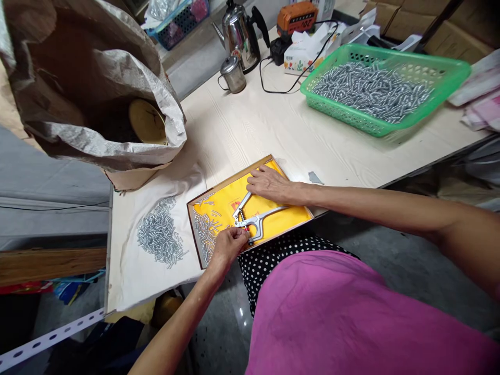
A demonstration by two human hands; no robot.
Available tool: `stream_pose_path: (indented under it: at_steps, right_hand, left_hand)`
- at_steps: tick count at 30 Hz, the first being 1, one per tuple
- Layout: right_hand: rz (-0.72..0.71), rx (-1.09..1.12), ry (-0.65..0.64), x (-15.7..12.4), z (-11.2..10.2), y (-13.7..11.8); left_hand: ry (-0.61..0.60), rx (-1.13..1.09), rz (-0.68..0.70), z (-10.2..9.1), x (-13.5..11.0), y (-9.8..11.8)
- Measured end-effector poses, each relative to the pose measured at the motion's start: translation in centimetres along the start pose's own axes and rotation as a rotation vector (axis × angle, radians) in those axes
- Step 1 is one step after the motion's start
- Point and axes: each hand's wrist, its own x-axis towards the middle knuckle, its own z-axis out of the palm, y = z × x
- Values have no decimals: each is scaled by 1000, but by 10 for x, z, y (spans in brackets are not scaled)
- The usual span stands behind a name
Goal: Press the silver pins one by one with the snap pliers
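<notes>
Head view: wood-grain counter (250, 125) bearing green plastic basket (344, 113) of small metal rods (371, 88), plus steel kettle (237, 34). Spring-handled pliers (255, 221) in yellow-lined tray (226, 191); left hand (227, 245), fingers pinched at nose, contents unclear; right hand (270, 185), fingers half-curled at upper handle, grip unclear.

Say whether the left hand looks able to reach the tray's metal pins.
Likely yes: the pins lie close beside the left hand, nothing visible between, though it is at the hand tool.

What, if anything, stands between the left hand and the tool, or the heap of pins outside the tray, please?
Nothing visible separates the left hand from the tool: the hand is at its near end. Toward the heap, loose pins and then the tray's left wall lie between.
</notes>
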Motion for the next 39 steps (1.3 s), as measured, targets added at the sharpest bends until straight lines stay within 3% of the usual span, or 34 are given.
stream_pose_path:
  at_steps: [9, 14, 21, 31, 39]
  right_hand:
    - [53, -77, -17, -5, -5, -4]
    - [99, 66, -24, -19, -9, -2]
    - [55, 203, 3, -48, -7, -2]
    - [54, 108, -29, -53, -11, -11]
    - [187, 67, -30, -54, -12, -23]
  left_hand:
    - [31, -20, -2, 3, 1, -8]
    - [34, -37, 2, 4, 0, -9]
    - [38, -31, 13, 3, 1, -13]
    - [63, -33, 24, 4, -2, -11]
    - [71, 20, 37, 2, -1, -13]
